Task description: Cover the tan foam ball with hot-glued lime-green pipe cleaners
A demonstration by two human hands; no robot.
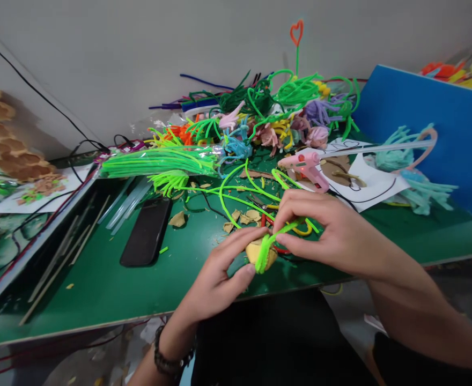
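Pipe cleaner (pixel 262 255) sits pinched in right hand (pixel 323 228), curled left hand (pixel 219 274) gripping yellow lump (pixel 252 252).

Craft workshop with glue gun (pixel 310 167)

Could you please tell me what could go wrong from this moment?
The pink glue gun lies just beyond the right hand; if hot, it might burn the fingers. The green strip around the yellow piece could loosen if the right hand's pinch slips. Loose green strands behind the hands might snag.
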